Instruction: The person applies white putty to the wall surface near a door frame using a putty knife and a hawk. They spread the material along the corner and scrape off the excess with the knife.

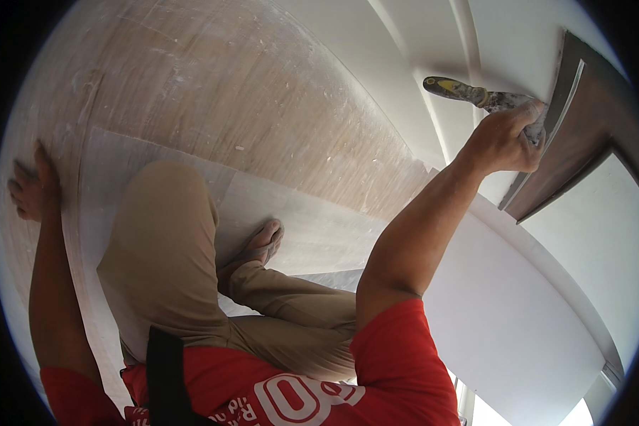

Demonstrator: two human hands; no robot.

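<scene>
My right hand [512,138] is raised at the upper right, its fingers dusted white. It is closed around the blade end of a putty knife [456,89], whose black and yellow handle points left, away from the palm. Dried white material coats the knife's neck, and the fingers hide most of the blade. Just beyond the knuckles stands dark brown wood trim [582,135] with a grey edge strip; whether the blade touches it I cannot tell. At the far left, my left hand [37,183] leans on the wood-look floor [213,85], fingers apart and holding nothing.
A white wall [376,53] with raised moulding rises beside the floor. White dust and small crumbs lie over the boards. Paler sheeting or boards [305,213] extend under my bent legs and sandalled foot [263,243]. A white panel [504,305] is at the right.
</scene>
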